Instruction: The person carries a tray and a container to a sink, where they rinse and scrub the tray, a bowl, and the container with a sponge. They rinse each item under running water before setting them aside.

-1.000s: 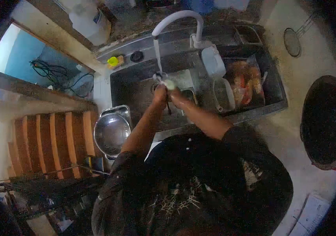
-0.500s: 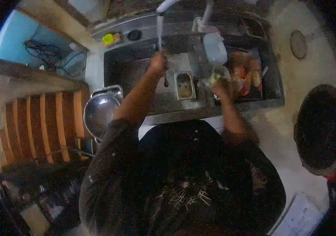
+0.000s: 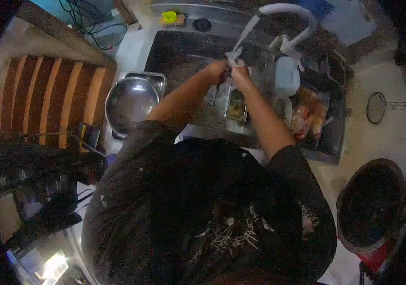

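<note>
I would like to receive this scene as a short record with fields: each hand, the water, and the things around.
Left hand: closed around a utensil, handle end hanging below
Right hand: beside the left hand; its contents unclear
Water: running from the white tap toward the hands
Inside the sink: small metal container
Left of sink: round metal bowl
Right of hands: pale plastic container

I see the left hand point(image 3: 218, 72) gripping a slim, dark-handled utensil point(image 3: 214, 96), the right hand point(image 3: 241, 75) close beside it, under water point(image 3: 247, 33) from a white curved tap point(image 3: 302, 13); a round silvery metal bowl point(image 3: 132, 107) sits at their eight o'clock.
</note>
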A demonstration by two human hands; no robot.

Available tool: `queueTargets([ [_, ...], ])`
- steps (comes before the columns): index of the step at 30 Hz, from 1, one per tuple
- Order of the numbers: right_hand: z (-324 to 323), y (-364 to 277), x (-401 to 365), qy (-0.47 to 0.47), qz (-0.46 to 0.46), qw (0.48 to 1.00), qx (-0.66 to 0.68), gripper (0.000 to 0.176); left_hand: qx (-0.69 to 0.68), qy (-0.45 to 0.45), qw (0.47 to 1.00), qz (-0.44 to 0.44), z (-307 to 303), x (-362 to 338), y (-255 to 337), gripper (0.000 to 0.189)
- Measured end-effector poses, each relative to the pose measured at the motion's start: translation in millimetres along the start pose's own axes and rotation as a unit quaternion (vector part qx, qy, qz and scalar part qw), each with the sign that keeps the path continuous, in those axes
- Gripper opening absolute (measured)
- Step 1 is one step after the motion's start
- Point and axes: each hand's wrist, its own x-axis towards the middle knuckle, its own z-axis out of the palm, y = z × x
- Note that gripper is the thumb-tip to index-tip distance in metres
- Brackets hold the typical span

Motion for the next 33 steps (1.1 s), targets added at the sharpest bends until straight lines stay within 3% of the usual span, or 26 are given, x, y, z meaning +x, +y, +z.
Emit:
queueTargets([
  [1,7,15,19,-0.018,-0.050,0.999,0.001,0.042,0.021,0.021,0.999,0.011,-4,8,0,0.017],
  [3,2,-37,-7,0.021,-0.128,0.985,-0.113,0.037,0.064,0.067,0.995,0.032,-24,35,-15,0.025],
  [5,3,-51,-4,0.029,-0.208,0.956,-0.205,0.032,0.012,0.071,0.997,0.010,-27,30,-10,0.027],
  [8,0,-71,-12,-0.003,-0.181,0.953,-0.242,0.028,-0.032,0.063,0.997,0.019,-27,25,-13,0.031],
  [9,-1,-77,-15,0.016,-0.247,0.934,-0.258,0.028,-0.042,0.058,0.997,0.028,-26,23,-14,0.032],
  [11,-3,-86,-17,0.055,-0.374,0.880,-0.288,0.028,0.139,0.089,0.986,0.034,-2,-12,13,0.030],
  [12,-4,-83,-12,0.053,-0.395,0.878,-0.265,0.025,0.228,0.103,0.968,0.035,7,-22,22,0.029],
  [14,-7,-78,-1,0.050,-0.435,0.872,-0.217,0.026,0.106,0.082,0.980,0.148,-1,4,5,0.021],
  [15,-13,-82,-2,0.040,-0.431,0.879,-0.199,0.027,0.043,0.069,0.976,0.203,-1,10,2,0.019],
  [17,-27,-85,-10,0.020,-0.420,0.892,-0.164,0.030,0.144,0.086,0.949,0.266,-6,21,-2,0.017],
  [20,-37,-77,-17,0.016,-0.288,0.957,-0.018,0.032,0.122,0.122,0.959,0.223,18,9,13,0.012],
  [22,-31,-43,-13,0.098,-0.249,0.963,0.040,0.029,0.073,0.141,0.970,0.183,33,6,22,0.010],
  [24,-30,-15,-19,0.036,-0.143,0.987,0.067,0.028,0.045,0.153,0.971,0.176,37,9,21,0.011],
  [26,-39,2,-32,-0.170,0.043,0.983,0.059,0.026,0.005,0.126,0.983,0.135,23,33,7,0.020],
  [29,-24,-26,-70,-0.198,0.064,0.959,0.195,0.032,-0.011,0.167,0.977,0.134,26,31,2,0.034],
  [32,-8,14,-33,-0.228,-0.031,0.934,0.272,0.020,0.073,0.231,0.949,0.202,24,24,9,0.045],
  [33,-3,16,-24,-0.157,-0.106,0.967,0.170,0.019,0.113,0.247,0.934,0.231,20,22,12,0.047],
])
